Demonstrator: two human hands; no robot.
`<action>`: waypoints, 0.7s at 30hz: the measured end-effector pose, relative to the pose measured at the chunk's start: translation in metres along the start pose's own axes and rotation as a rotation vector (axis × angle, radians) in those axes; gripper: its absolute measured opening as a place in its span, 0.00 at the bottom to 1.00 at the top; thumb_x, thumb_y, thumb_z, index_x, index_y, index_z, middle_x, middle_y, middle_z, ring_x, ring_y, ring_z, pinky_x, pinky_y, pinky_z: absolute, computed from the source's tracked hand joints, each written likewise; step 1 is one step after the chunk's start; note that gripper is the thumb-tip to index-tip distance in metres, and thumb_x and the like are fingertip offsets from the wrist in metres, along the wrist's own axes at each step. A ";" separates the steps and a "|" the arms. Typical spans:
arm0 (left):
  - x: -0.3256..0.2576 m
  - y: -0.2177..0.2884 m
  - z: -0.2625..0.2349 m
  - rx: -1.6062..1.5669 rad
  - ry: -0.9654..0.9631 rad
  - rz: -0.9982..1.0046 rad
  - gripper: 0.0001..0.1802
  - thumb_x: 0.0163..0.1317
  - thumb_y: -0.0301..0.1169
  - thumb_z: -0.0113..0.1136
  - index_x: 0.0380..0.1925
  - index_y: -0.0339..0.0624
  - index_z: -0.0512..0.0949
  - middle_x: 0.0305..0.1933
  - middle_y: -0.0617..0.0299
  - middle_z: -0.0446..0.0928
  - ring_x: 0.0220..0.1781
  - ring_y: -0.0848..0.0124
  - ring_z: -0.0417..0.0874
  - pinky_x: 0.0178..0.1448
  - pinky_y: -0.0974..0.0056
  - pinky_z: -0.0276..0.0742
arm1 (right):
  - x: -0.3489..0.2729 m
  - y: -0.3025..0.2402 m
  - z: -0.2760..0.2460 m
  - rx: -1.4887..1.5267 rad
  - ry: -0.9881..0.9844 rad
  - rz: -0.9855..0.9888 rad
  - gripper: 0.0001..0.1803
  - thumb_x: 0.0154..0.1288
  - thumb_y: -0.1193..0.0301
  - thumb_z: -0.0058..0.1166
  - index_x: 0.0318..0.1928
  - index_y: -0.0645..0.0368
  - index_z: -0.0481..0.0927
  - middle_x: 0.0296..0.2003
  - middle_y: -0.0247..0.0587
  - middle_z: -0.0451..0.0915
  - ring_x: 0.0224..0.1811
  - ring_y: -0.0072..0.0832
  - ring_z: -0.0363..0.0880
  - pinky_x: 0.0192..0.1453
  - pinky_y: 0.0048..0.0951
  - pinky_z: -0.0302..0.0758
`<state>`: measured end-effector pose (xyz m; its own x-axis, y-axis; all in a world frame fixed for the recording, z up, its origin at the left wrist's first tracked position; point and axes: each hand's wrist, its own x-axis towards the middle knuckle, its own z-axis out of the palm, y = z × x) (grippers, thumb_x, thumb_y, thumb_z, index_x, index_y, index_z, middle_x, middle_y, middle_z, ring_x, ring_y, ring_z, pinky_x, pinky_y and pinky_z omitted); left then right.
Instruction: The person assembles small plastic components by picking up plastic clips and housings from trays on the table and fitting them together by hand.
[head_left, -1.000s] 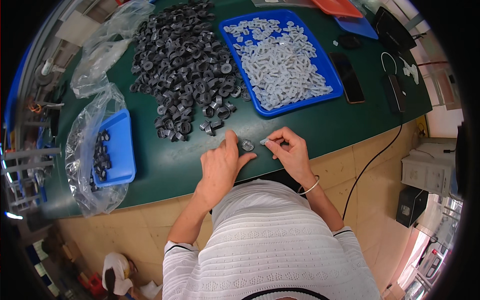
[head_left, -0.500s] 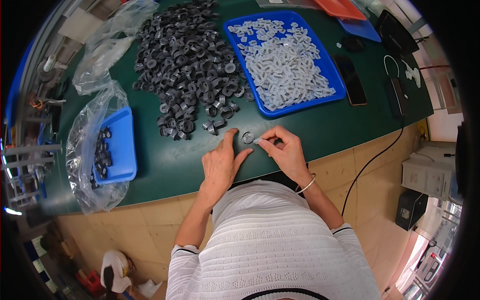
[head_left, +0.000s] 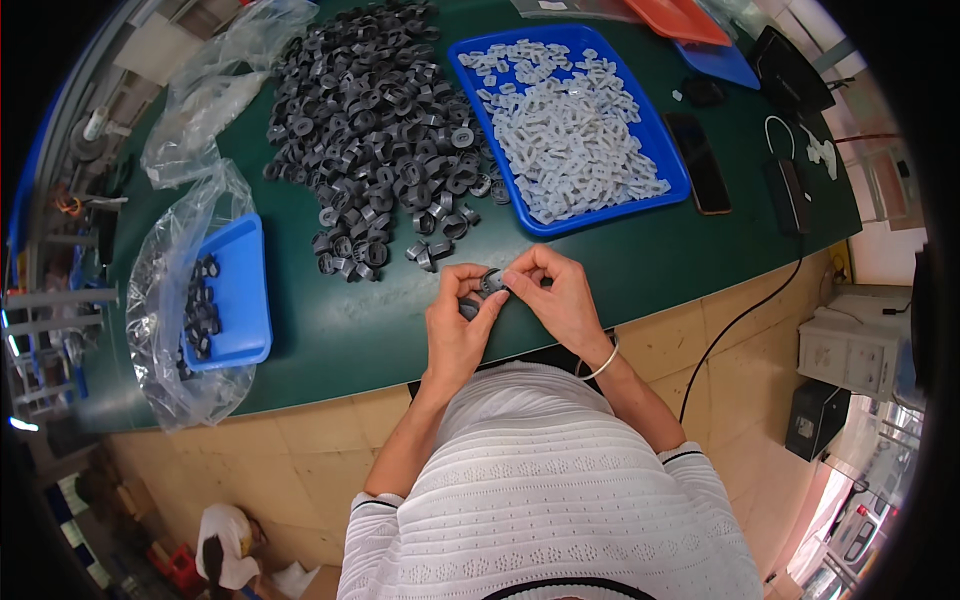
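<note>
My left hand is closed on a dark grey round plastic part, gripping it between thumb and fingers just above the green table. Another dark grey part shows under its fingers, partly hidden. At the right edge of the gripped part, my right hand pinches with thumb and forefinger; a small pale plastic piece is at those fingertips, mostly covered. Ahead lies a big heap of similar dark grey round parts. Right of the heap stands a blue tray filled with small pale plastic pieces.
At left, a light blue tray with a few dark parts sits in a clear plastic bag. A phone lies right of the pale pieces. A black cable hangs over the table edge. Orange-red tray at the far right.
My left hand has closed round the dark part, which lay on the table between my hands, and lifted it slightly. My right fingertips, with the pale piece, have moved left onto it.
</note>
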<state>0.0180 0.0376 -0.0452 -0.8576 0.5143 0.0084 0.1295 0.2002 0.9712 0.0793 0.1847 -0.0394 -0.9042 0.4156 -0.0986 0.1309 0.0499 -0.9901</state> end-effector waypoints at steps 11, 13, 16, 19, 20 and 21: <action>-0.002 0.011 -0.008 -0.607 -0.058 -0.358 0.18 0.67 0.24 0.56 0.55 0.31 0.71 0.46 0.52 0.79 0.48 0.65 0.84 0.33 0.74 0.84 | 0.000 -0.003 0.008 0.072 0.033 -0.037 0.08 0.63 0.73 0.60 0.31 0.65 0.78 0.24 0.30 0.79 0.23 0.11 0.68 0.26 0.18 0.66; -0.003 0.012 -0.006 -0.623 -0.042 -0.359 0.18 0.66 0.24 0.56 0.55 0.30 0.71 0.47 0.51 0.79 0.49 0.64 0.84 0.34 0.74 0.84 | 0.000 -0.003 0.007 0.068 0.033 -0.026 0.08 0.63 0.73 0.60 0.31 0.65 0.77 0.24 0.31 0.79 0.23 0.11 0.68 0.26 0.18 0.66; -0.004 0.014 -0.004 -0.636 -0.014 -0.332 0.18 0.66 0.23 0.56 0.55 0.30 0.71 0.49 0.50 0.79 0.50 0.64 0.84 0.35 0.74 0.85 | -0.001 -0.004 0.008 0.054 0.028 -0.012 0.08 0.63 0.73 0.60 0.31 0.65 0.77 0.24 0.30 0.80 0.23 0.11 0.68 0.26 0.17 0.66; -0.005 0.010 -0.002 -0.613 0.005 -0.317 0.18 0.66 0.23 0.56 0.55 0.31 0.71 0.49 0.51 0.79 0.50 0.64 0.83 0.35 0.73 0.85 | -0.001 -0.004 0.012 0.105 0.051 -0.029 0.08 0.64 0.73 0.60 0.31 0.65 0.78 0.24 0.31 0.80 0.23 0.10 0.68 0.26 0.18 0.66; -0.006 0.009 -0.002 -0.610 0.010 -0.315 0.18 0.66 0.23 0.57 0.55 0.31 0.71 0.49 0.52 0.79 0.50 0.65 0.83 0.36 0.73 0.85 | -0.001 -0.005 0.012 0.100 0.042 -0.022 0.08 0.63 0.73 0.60 0.31 0.65 0.78 0.24 0.31 0.80 0.23 0.10 0.68 0.26 0.18 0.66; -0.006 0.008 -0.002 -0.606 0.015 -0.313 0.18 0.66 0.24 0.57 0.55 0.32 0.71 0.49 0.52 0.79 0.50 0.66 0.83 0.36 0.73 0.85 | -0.001 -0.005 0.012 0.095 0.032 -0.014 0.08 0.63 0.73 0.60 0.31 0.65 0.78 0.24 0.31 0.80 0.23 0.10 0.68 0.26 0.18 0.66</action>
<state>0.0232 0.0343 -0.0366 -0.8168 0.4954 -0.2956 -0.4236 -0.1672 0.8903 0.0747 0.1729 -0.0351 -0.8920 0.4445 -0.0825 0.0773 -0.0300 -0.9966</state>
